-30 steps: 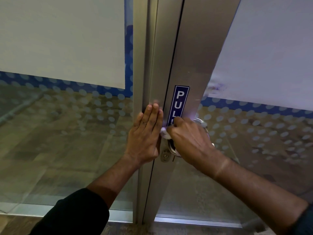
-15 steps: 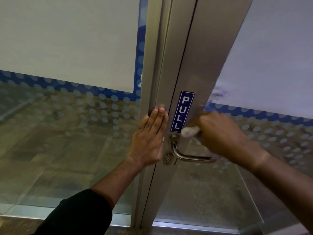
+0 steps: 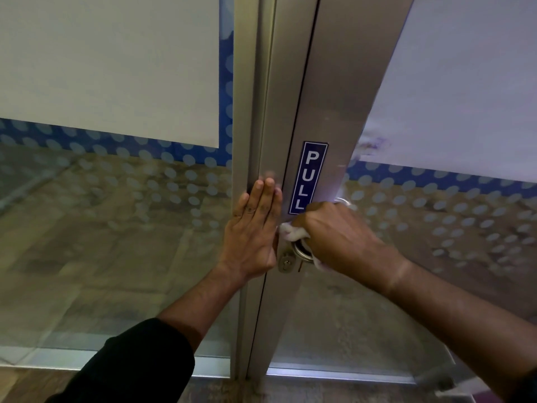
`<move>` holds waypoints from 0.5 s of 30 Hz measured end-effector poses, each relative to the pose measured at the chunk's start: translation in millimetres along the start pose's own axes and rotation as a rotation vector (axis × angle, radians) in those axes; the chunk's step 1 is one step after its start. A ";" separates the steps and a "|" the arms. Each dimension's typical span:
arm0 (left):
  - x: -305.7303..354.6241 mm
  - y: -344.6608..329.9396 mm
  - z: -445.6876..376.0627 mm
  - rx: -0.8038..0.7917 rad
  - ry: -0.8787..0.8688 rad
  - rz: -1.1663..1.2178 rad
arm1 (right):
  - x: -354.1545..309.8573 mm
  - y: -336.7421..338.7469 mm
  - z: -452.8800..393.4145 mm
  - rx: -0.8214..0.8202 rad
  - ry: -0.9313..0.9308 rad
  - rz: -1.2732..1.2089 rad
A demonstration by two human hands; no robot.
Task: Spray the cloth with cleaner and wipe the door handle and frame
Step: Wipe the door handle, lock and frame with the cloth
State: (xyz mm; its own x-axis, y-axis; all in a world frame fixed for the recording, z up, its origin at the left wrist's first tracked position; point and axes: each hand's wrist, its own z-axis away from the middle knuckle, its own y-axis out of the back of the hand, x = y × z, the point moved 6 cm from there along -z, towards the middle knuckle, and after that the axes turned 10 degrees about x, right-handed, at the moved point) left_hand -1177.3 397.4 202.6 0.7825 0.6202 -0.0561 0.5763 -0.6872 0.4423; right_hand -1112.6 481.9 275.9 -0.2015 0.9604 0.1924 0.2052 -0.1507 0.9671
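Note:
A grey metal door frame runs up the middle, with a blue PULL sticker on it. My right hand is closed around a white cloth and presses it onto the silver door handle, which is mostly hidden under the hand. The round base of the handle and a keyhole show below the cloth. My left hand lies flat with its fingers together against the fixed frame post, just left of the handle. No spray bottle is in view.
Glass panels with white film and blue dotted bands stand on both sides of the frame. A wood-pattern floor shows through the glass. A metal sill runs along the bottom of the door.
My right hand moved with the cloth from the outer end of the handle back left onto its base, covering the lever. My left hand stayed flat on the frame.

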 end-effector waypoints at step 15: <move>-1.0 -4.2 6.4 0.027 -0.026 -0.026 | -5.5 -26.0 15.4 0.192 -0.263 -0.310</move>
State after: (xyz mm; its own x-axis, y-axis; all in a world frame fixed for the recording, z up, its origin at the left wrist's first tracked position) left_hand -1179.0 397.3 195.0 0.7725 0.6286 -0.0906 0.6028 -0.6808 0.4160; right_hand -1102.0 484.2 247.2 -0.0363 0.9840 -0.1747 0.3524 0.1762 0.9191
